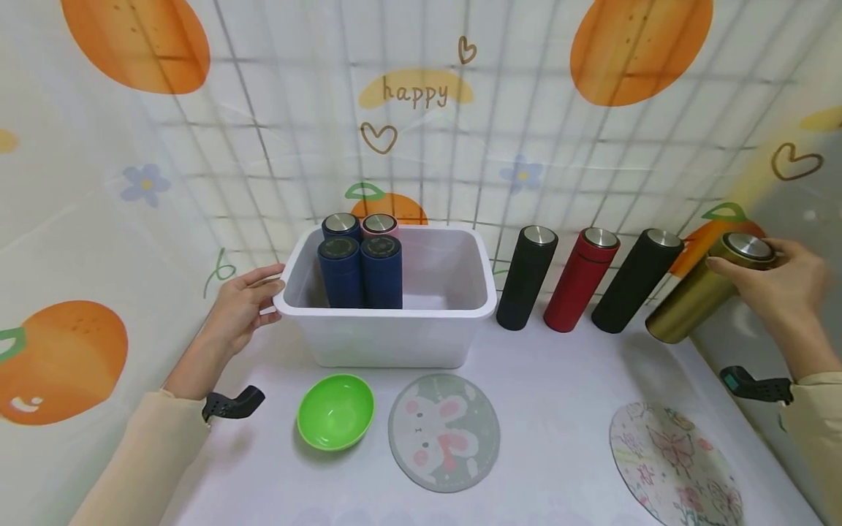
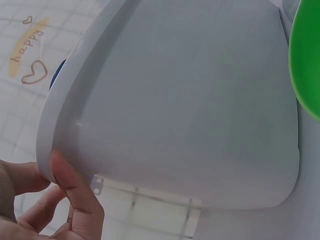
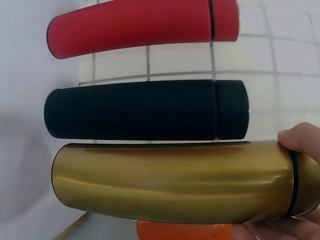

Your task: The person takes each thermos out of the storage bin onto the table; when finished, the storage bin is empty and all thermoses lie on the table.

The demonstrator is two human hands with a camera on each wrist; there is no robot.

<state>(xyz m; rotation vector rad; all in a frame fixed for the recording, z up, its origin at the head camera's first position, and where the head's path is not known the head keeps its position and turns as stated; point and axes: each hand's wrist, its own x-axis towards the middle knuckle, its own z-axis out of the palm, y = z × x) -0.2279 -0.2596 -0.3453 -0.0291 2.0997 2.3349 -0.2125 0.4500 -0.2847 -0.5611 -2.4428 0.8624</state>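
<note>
Gold and glossy, the flask extends below the right hand, which grips its cap end, a sensible hold; it is probably rigid, heavy and slick. The left hand pinches the white tub by its rim.

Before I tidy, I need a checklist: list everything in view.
Bin: one, white, table's back
Blue flasks: three, blue, in bin
Pinkish flask: one, pinkish, in bin
Black flasks: two, black, right of bin
Red flask: one, red, between black flasks
Gold flask: one, gold, row's right end
Bowl: one, green, bin's near side
Rabbit mat: one, grey, beside bowl
Floral mat: one, pale, near right
Backdrop: one, pale, behind bin
Table: one, white, beneath
Wrist devices: two, black, on wrists
Sleeves: two, cream, on forearms
Left grip: one, bare, on bin rim
Right grip: one, bare, holding gold flask
</note>
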